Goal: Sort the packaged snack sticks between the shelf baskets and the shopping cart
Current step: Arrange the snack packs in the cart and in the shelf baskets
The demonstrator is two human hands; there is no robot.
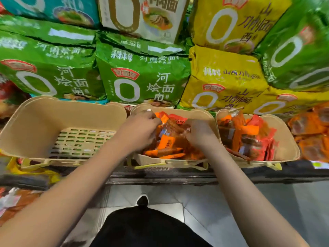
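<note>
Orange-wrapped snack sticks (168, 143) were heaped in mid basket (178, 162), under both hands. Left hand (140, 130) fingers pinched one; right hand (199, 133) grip unclear, blurred. Shelf (160, 175) edge, grey floor (284, 202) below.

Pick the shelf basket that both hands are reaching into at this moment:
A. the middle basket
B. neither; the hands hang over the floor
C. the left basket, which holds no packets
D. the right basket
A: the left hand and right hand are both down among the orange snack sticks in the middle basket, while the left basket and the right basket go untouched.
</note>
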